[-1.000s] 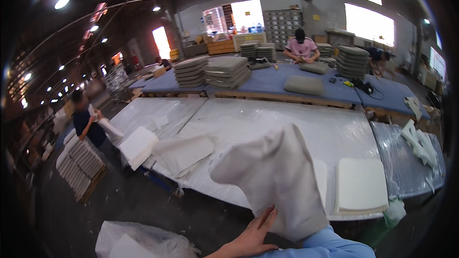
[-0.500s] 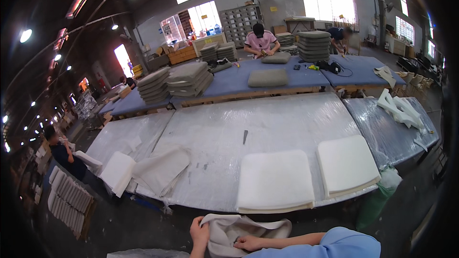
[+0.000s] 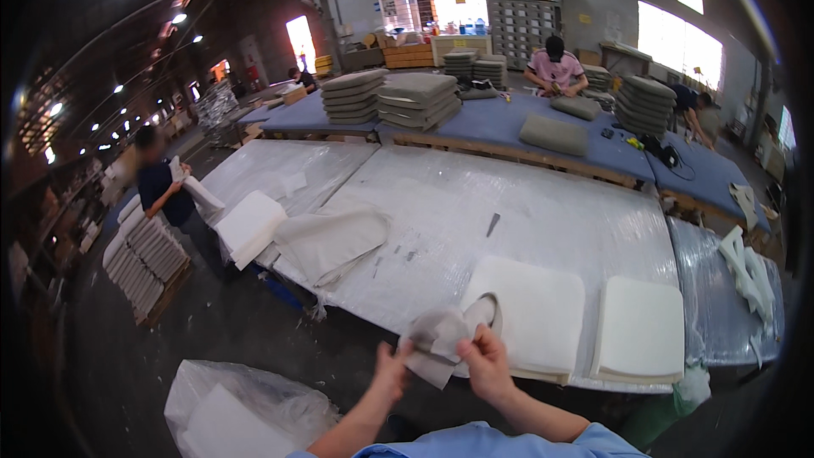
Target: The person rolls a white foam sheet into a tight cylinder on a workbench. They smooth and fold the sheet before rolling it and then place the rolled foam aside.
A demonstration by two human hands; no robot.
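A light grey fabric cover point(image 3: 443, 332) is held up between my two hands, bunched and partly blurred, in front of the table's near edge. My left hand point(image 3: 392, 371) grips its left side. My right hand point(image 3: 487, 363) pinches its right side, where a curved darker edge stands up. Just behind the cover lies a white foam cushion pad point(image 3: 543, 309), partly hidden by the cover and my right hand. Another white foam pad point(image 3: 640, 326) lies to its right.
More grey fabric covers point(image 3: 335, 242) and white foam point(image 3: 252, 225) lie at the table's left. A plastic bag of white foam point(image 3: 242, 416) stands on the floor near my left. A co-worker point(image 3: 174, 195) stands at left. Grey cushions point(image 3: 415, 100) are stacked on the blue table point(image 3: 483, 123).
The view has turned left. The cover has been raised from near my body to in front of the pad, and my right hand has moved to its right edge.
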